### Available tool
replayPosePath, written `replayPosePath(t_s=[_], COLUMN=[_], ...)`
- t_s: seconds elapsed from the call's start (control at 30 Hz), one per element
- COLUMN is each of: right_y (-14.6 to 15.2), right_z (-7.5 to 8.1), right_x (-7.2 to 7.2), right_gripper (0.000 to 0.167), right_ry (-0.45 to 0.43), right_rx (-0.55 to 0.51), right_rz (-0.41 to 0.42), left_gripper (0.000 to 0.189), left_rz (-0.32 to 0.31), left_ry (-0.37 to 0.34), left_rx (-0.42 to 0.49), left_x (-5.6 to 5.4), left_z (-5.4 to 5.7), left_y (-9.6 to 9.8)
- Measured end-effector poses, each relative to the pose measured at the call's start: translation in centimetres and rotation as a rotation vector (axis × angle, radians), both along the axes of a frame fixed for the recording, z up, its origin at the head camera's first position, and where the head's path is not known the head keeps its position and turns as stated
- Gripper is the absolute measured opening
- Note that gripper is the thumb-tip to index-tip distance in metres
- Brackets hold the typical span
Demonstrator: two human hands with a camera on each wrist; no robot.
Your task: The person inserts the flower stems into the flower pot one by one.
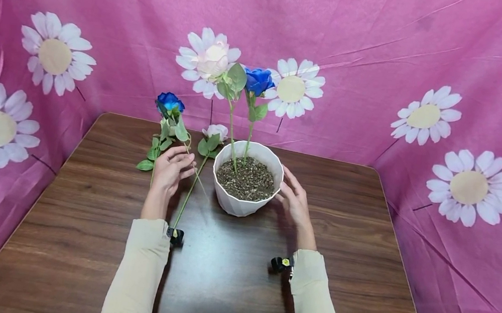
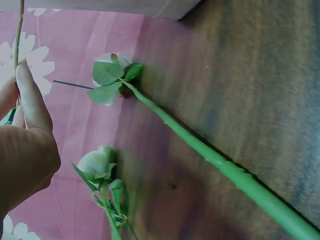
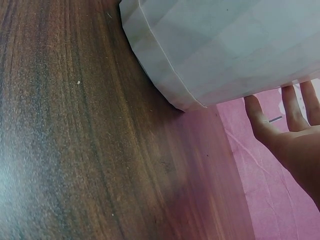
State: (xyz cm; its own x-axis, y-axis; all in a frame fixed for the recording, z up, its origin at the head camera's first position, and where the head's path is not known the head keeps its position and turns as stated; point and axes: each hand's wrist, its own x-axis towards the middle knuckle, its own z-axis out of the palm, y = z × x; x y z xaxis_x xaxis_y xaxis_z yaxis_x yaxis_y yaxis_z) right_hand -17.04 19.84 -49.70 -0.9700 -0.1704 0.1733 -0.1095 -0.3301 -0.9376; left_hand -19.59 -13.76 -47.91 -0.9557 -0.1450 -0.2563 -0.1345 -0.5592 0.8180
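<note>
Two roses stand in the pot on the table, more roses left of it.

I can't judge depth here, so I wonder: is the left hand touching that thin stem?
Touching. The left wrist view shows the left hand pinching the thin stem, fingertips pressed against it.

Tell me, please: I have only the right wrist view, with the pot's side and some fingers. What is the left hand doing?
Observer: The left hand pinches a blue rose by its stem.
Operator: I see only the outside of the pot. Is anything planted in it?
Observer: Yes, a pale rose and a second blue rose stand in its soil.
Operator: Do other flowers lie near?
Observer: Two white roses lie left of the pot.
</note>
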Motion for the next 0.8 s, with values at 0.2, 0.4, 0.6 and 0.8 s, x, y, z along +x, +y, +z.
replayPosePath(t_s=[0.2, 0.4, 0.6, 0.8], right_y=[1.0, 2.2, 2.1, 2.1], right_z=[-2.5, -5.9, -6.1, -5.8], right_x=[-1.2, -2.8, -2.9, -2.9], right_gripper=[0.057, 0.049, 0.049, 0.049], right_ry=[0.043, 0.026, 0.034, 0.016], right_rx=[-0.019, -0.009, -0.039, -0.013], right_rz=[0.034, 0.047, 0.049, 0.042], left_gripper=[0.022, 0.023, 0.021, 0.020], left_rz=[0.026, 0.065, 0.086, 0.158], left_ry=[0.034, 0.066, 0.139, 0.197], left_rx=[0.044, 0.071, 0.121, 0.125], left_x=[-0.1, -0.2, -0.2, -0.4], left_z=[0.7, 2.0, 3.7, 5.2], left_y=[0.2, 0.3, 0.7, 1.4])
